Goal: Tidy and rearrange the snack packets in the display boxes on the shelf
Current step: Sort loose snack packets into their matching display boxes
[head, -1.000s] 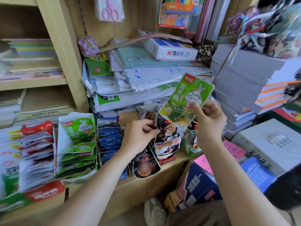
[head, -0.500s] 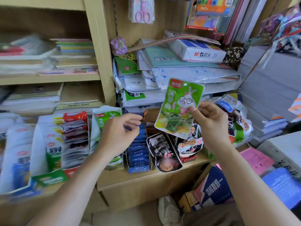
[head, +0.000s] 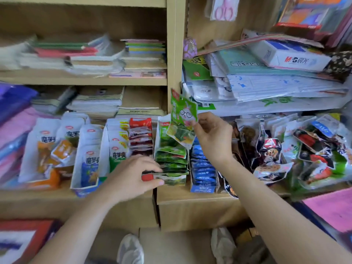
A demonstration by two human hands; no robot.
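The right hand is pinching a green snack packet by its edge, just above the green display box. The left hand is gripping that box's front. The box is looking full, so forcing the packet in risks crumpling the row.

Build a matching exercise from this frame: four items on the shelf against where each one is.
Items: 1 green rabbit packet; 2 blue packets; 3 pink scissors; 4 red packets.
Places: A hanging high against the shelf back; B pinched in the right hand; C just left of the green display box; D just right of the green display box.
Pairs: 1-B, 2-D, 3-A, 4-C.
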